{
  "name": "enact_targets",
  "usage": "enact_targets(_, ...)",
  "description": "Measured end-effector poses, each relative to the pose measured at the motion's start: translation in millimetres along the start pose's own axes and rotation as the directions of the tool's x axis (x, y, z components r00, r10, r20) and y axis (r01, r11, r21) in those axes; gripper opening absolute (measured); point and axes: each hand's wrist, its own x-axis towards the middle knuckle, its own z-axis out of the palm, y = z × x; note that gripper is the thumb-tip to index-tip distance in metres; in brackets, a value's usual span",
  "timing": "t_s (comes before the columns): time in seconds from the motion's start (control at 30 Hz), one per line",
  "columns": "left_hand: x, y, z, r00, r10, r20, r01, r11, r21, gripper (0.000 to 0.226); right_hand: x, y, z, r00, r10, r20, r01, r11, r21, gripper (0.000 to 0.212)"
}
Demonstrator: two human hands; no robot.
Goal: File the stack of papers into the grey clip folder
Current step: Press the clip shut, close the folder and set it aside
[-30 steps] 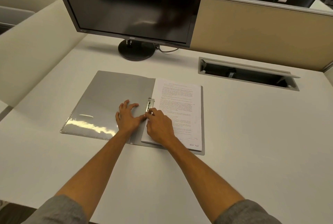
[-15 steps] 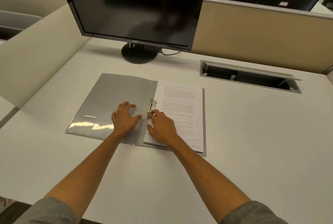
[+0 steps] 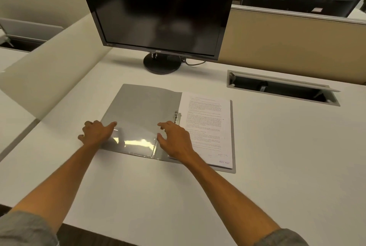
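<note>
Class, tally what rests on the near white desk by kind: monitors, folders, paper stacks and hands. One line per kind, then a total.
Monitors: 1, the black monitor
Folders: 1, the open grey clip folder
Paper stacks: 1, the stack of papers
Hands: 2, the left hand and the right hand
Total: 5

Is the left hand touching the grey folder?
Touching. The head view shows the left hand at the outer edge of the folder's open cover, with its fingers lying on the grey surface.
</note>
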Motion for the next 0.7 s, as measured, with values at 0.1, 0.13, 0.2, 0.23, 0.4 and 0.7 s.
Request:
enact_targets(0.1, 5.8, -3.9, -6.5, 0.999, -0.042, 0.035, 0.044, 0.997, -0.059, 0.073, -2.4, 1.4, -0.2, 0.999, 0.047, -0.021, -0.047, 0.998, 0.035, 0.042)
enact_targets(0.13, 7.2, -4.6, -9.0, 0.997, -0.055, 0.056, 0.059, 0.995, -0.081, 0.073, -3.5, 2.2, -1.0, 0.997, 0.063, -0.032, -0.062, 0.997, 0.051, 0.042)
enact_targets(0.2, 11.3, -5.1, -12.6, 0.993, -0.073, 0.09, 0.084, 0.989, -0.122, 0.076, -5.8, 4.6, -4.2, 0.994, 0.095, -0.058, -0.09, 0.992, 0.085, 0.041)
enact_targets(0.23, 12.6, -4.9, -13.8, 0.992, -0.08, 0.098, 0.094, 0.986, -0.141, 0.079, -6.9, 6.1, -6.3, 0.992, 0.107, -0.071, -0.1, 0.991, 0.094, 0.041)
enact_targets(0.4, 2.9, -0.8, -14.4, 0.981, -0.141, 0.135, 0.157, 0.98, -0.121, 0.084, -12.1, 14.2, -15.7, 0.981, 0.165, -0.1, -0.153, 0.982, 0.114, 0.039)
enact_targets(0.7, 0.4, 5.8, -23.3, 0.965, -0.21, 0.154, 0.252, 0.905, -0.342, 0.074, -18.2, 21.0, -28.8, 0.969, 0.219, -0.112, -0.205, 0.971, 0.126, 0.039)
